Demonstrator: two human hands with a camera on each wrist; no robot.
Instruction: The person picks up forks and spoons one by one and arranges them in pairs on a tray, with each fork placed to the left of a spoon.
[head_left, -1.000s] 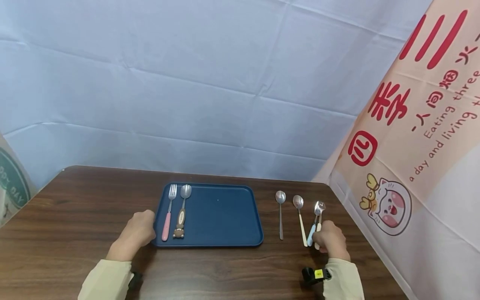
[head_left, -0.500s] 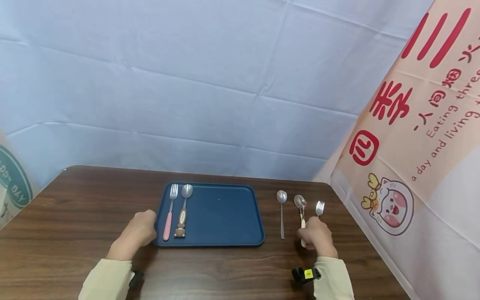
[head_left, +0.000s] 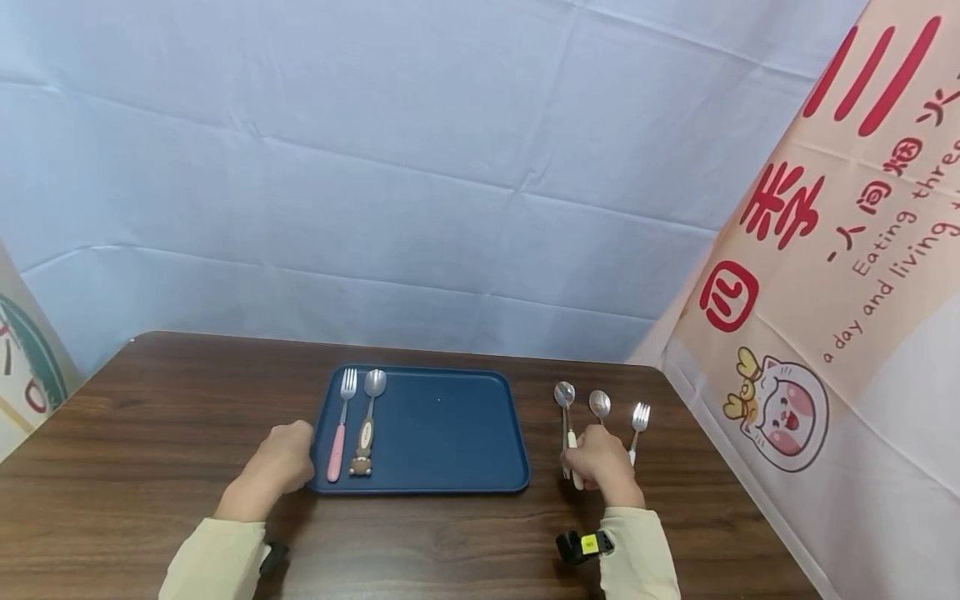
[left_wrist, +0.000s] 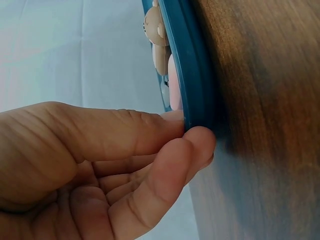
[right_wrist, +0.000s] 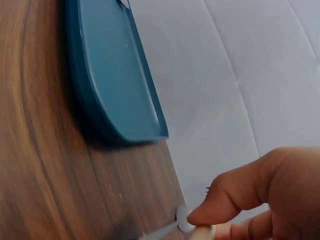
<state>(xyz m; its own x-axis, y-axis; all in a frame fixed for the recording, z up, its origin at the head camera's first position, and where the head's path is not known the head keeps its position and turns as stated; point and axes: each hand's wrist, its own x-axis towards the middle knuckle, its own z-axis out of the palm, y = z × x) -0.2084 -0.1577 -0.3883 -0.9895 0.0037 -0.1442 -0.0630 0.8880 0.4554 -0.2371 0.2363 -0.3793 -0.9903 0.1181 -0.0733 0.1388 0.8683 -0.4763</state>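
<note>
In the head view my left hand (head_left: 279, 460) is at the near left corner of the blue tray (head_left: 442, 433). The left wrist view shows its thumb and fingers (left_wrist: 172, 167) pinching the tray rim (left_wrist: 192, 75). A pink-handled fork (head_left: 340, 429) and a brown bear-handled spoon (head_left: 363, 433) lie side by side at the tray's left. Right of the tray, my right hand (head_left: 602, 458) grips a cream-handled spoon (head_left: 572, 442), which overlaps a plain metal spoon (head_left: 565, 462). In the right wrist view the thumb presses by the cream handle end (right_wrist: 202, 233).
Another spoon (head_left: 600, 404) lies just beyond the right hand, its handle hidden. A fork (head_left: 640, 418) rests farther right. The dark wooden table (head_left: 420, 542) ends at a pale cloth backdrop (head_left: 420, 208), with a printed banner (head_left: 780, 408) at the right.
My right hand has moved left with the cream-handled spoon, from beside the fork, past the second spoon, to the plain metal spoon. The left hand stays on the tray.
</note>
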